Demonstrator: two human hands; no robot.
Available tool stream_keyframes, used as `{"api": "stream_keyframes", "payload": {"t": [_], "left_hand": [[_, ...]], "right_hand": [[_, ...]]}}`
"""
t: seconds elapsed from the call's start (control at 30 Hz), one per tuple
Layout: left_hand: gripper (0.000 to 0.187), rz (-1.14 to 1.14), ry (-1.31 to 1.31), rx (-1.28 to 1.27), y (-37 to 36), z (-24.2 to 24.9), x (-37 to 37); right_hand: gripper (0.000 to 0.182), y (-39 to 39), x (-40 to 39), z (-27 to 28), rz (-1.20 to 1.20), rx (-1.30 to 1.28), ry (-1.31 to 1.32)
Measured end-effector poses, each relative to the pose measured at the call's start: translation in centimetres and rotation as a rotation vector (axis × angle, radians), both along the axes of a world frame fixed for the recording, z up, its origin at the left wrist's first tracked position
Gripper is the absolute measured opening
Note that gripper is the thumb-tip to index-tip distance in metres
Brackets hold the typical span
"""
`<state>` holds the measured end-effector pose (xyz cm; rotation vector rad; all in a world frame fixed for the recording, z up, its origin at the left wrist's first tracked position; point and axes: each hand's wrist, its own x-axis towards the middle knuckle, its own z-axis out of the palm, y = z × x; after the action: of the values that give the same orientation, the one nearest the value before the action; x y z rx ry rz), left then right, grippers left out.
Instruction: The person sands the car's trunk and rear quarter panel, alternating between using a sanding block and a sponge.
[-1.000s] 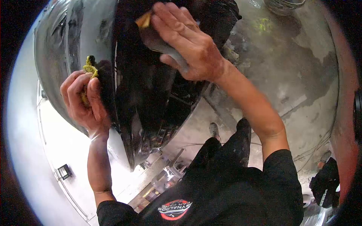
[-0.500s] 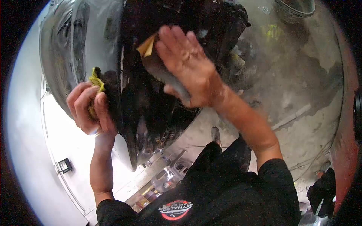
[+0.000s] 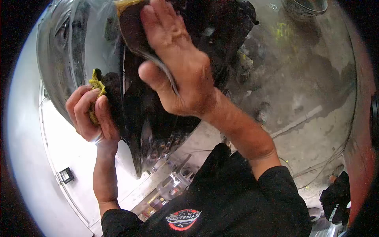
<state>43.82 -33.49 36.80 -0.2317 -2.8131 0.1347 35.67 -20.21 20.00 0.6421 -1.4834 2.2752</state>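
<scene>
My right hand [image 3: 183,75] lies with fingers stretched along a dark sheet of sandpaper [image 3: 134,29], pressing it on the glossy black car panel [image 3: 215,47]. The sheet's tan backing shows at its curled far corner, and its near edge bends up between thumb and palm. On the left, my left hand [image 3: 85,114] is closed round a crumpled yellow-green cloth [image 3: 97,85], held against the panel's grey, wet-looking side. Part of the cloth is hidden inside the fingers.
A bucket [image 3: 310,8] stands at the far right on the stained concrete floor [image 3: 292,91]. Cables [image 3: 323,168] run along the floor. Below the panel sits a clear plastic container [image 3: 173,185]. Black fabric with white lettering [image 3: 335,203] appears at lower right; a small lamp [image 3: 66,175] at left.
My right hand has slid the sandpaper up and to the left across the panel. My left hand with the cloth stays almost in place.
</scene>
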Motion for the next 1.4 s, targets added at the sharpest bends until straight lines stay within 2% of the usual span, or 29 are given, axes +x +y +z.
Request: {"api": "stream_keyframes", "payload": {"t": [0.13, 0.23, 0.3, 0.4, 0.53, 0.67, 0.77, 0.87, 0.97, 1.0, 1.1, 1.17, 1.27, 1.4], "left_hand": [[0.013, -0.017, -0.001, -0.011, -0.3, 0.2, 0.1], [0.013, -0.020, 0.001, 0.000, 0.1, 0.1, 0.0], [0.012, -0.020, 0.000, 0.008, 0.2, 0.1, 0.1], [0.012, -0.014, -0.007, -0.003, 0.2, 0.3, 0.1], [0.012, -0.020, -0.006, 0.010, 0.2, 0.1, 0.1], [0.012, -0.017, -0.010, 0.043, 0.1, 0.1, 0.2], [0.012, -0.026, 0.005, 0.018, 0.3, 0.2, -0.1], [0.012, -0.024, 0.003, 0.006, 0.2, 0.0, 0.1], [0.011, -0.025, -0.003, 0.018, -0.1, 0.1, 0.2], [0.011, -0.028, 0.001, 0.028, -0.2, 0.1, 0.2], [0.011, -0.027, 0.003, 0.004, 0.1, 0.1, 0.2], [0.011, -0.029, 0.003, 0.014, 0.2, 0.1, 0.2], [0.010, -0.039, 0.003, 0.025, -0.2, 0.2, 0.2], [0.010, -0.034, 0.003, 0.047, 0.2, 0.2, 0.1]], "right_hand": [[0.075, 0.8, 5.2, -0.1, 0.111, 0.124, -0.049], [0.072, 0.2, 1.2, -0.4, -0.032, 0.068, -0.016], [0.070, 0.6, 0.4, -0.7, -0.030, 0.058, -0.017], [0.068, 1.3, 3.8, -0.1, 0.009, 0.097, -0.077], [0.066, 0.4, 1.0, -0.9, -0.088, 0.064, -0.034], [0.063, 2.0, 1.7, -2.2, -0.062, 0.212, -0.045], [0.063, 1.8, 2.4, -3.7, -0.120, 0.277, 0.000], [0.066, 1.7, -0.1, -2.6, -0.094, 0.208, 0.060], [0.067, 2.8, 1.7, -4.4, -0.101, 0.336, 0.072], [0.069, 3.2, 2.6, -4.2, -0.095, 0.398, 0.042], [0.070, 1.5, 2.0, -3.4, -0.148, 0.285, -0.027], [0.073, 1.8, 1.7, -3.0, -0.115, 0.315, -0.043], [0.074, 2.0, 5.9, -3.7, -0.045, 0.363, -0.125], [0.079, 1.3, 3.4, -3.5, -0.162, 0.404, -0.073]]}}
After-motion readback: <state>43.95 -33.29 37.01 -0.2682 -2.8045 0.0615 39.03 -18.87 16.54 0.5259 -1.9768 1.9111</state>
